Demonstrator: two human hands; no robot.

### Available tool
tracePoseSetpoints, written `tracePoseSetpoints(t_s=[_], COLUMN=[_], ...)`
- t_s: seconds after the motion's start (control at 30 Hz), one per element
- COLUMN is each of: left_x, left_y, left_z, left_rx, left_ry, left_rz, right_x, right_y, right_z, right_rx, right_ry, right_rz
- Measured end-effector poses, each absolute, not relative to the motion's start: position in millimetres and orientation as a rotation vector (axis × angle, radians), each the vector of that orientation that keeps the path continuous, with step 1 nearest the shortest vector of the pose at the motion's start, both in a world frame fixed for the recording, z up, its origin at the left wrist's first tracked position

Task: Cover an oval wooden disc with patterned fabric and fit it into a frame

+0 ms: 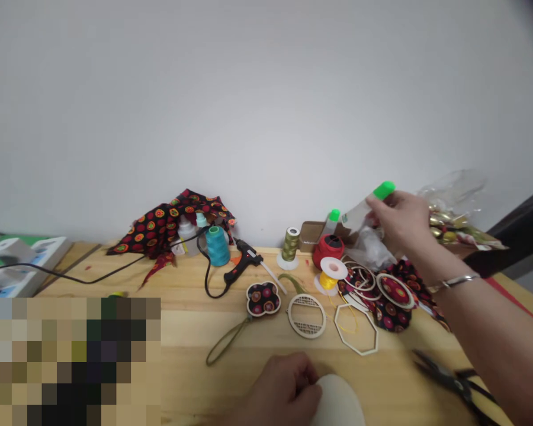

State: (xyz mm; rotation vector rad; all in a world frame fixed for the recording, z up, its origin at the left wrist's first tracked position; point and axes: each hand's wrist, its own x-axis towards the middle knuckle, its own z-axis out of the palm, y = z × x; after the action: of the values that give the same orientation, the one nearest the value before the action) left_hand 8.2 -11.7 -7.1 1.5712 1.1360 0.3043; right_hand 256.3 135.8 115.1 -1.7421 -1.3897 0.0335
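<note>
Two bare hands are in view over a light wooden surface (195, 331). The right hand (402, 222) is raised at the far right, with its fingers wrapped around a translucent plastic bottle with a bright green cap (368, 208). The bottle is tilted, cap uppermost, clear of the surface and in front of the white wall. The fingers cover part of its body.

The left hand (284, 390) lies at the near edge with its fingers curled down against a cream rounded piece (340, 405). The fingertips are hidden under the hand, so it cannot be told whether they pinch the piece or only press on it. The bottom edge of the frame cuts the piece off, and its full outline is not visible.

Black scissors (453, 378) lie near the right forearm, blurred and partly out of frame. An octagonal pale wooden frame (356, 328) and a round wooden lattice disc (307, 315) lie between the hands. A black glue gun (244, 263) lies farther back. A pixelated block covers the lower left corner. A clear crumpled bag (455, 195) behind the right hand is too blurred to identify its contents.
</note>
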Motion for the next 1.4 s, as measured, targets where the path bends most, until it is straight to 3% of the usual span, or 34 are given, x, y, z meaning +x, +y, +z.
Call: tracePoseSetpoints(t_s=[0.2,0.5,0.8,0.97,1.4], left_x=[6.3,-3.2,-1.8,-9.3,-0.5], left_y=[-22.6,4.9,-19.4,-45.6,-28.3], left_z=[-6.7,-6.4,22.1,6.2,4.0], left_rx=[1.473,1.497,1.718,1.717,1.906], left_ry=[1.058,1.204,1.379,1.37,1.619], left_rz=[0.116,0.23,0.418,0.183,0.253], right_x=[236.1,240.0,234.1,234.0,213.1], right_y=[37.9,-60.9,-75.6,-73.2,-73.5], right_z=[126.1,67.2,40.1,29.0,25.0], right_rx=[-1.574,-1.669,-1.572,-1.597,-1.504], right_ry=[-1.322,-1.435,-1.706,-1.722,-1.786], right_rz=[0.103,0.357,0.223,0.196,0.195])
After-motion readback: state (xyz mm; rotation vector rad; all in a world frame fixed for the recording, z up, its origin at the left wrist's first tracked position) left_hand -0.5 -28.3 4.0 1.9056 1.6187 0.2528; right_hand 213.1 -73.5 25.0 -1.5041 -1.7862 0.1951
